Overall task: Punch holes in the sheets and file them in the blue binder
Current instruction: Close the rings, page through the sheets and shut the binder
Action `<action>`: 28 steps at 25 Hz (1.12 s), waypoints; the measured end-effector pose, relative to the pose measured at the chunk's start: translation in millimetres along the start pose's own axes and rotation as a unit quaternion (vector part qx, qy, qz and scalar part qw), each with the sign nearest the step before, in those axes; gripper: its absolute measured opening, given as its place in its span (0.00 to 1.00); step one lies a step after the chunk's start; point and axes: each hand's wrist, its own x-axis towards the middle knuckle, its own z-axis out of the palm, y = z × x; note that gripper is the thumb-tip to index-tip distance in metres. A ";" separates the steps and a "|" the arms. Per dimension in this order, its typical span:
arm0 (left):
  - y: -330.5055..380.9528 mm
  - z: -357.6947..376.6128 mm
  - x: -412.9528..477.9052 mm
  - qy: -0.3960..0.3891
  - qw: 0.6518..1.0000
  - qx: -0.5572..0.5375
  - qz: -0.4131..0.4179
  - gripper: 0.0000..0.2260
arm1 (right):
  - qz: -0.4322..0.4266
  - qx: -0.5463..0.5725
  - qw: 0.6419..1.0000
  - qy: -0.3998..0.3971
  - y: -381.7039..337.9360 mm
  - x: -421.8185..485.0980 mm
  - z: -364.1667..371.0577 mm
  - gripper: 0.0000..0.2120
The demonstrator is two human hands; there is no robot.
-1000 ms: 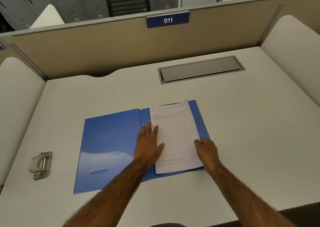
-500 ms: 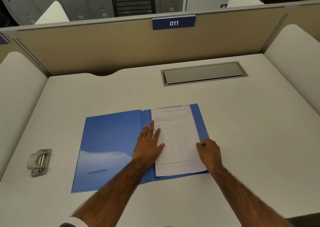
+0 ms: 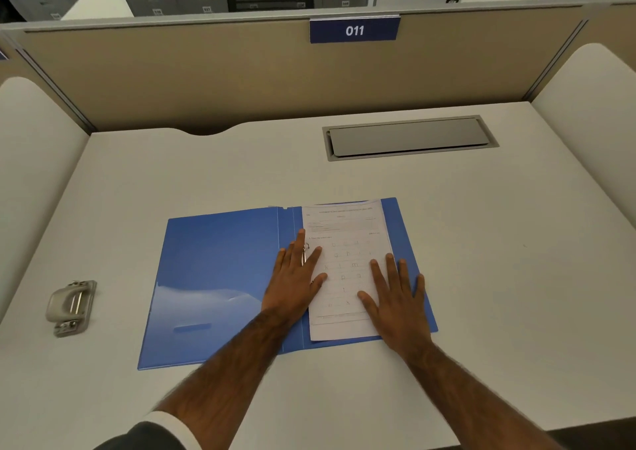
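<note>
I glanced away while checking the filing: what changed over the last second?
The right hand uncurled from the right edge of the sheets and now lies flat on them, fingers spread. The left hand stays flat by the rings; the blue binder and hole punch have not moved.

The sheets (image 3: 347, 270) lie on the open binder's (image 3: 220, 277) right half; the hole punch (image 3: 71, 307) sits well left.

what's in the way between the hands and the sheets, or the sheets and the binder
Nothing visible. The right hand lies flat on the sheets, the left hand on their left edge by the ring. The sheets already lie on the right half of the open binder. The punch sits apart, far left.
</note>
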 end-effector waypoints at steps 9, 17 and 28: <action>-14.7 -16.0 -2.6 0.022 0.997 -0.077 -0.010 0.30 | 0.016 0.030 0.996 0.079 -9.1 3.3 -4.9 0.39; -131.3 -50.0 -98.8 0.190 0.910 -0.207 -0.304 0.24 | -0.339 -0.015 0.939 0.057 -140.3 -38.4 -2.7 0.42; -170.0 -88.3 -125.1 0.176 0.865 -0.265 -0.389 0.25 | -0.332 -0.015 0.943 0.005 -165.5 -23.1 -3.8 0.30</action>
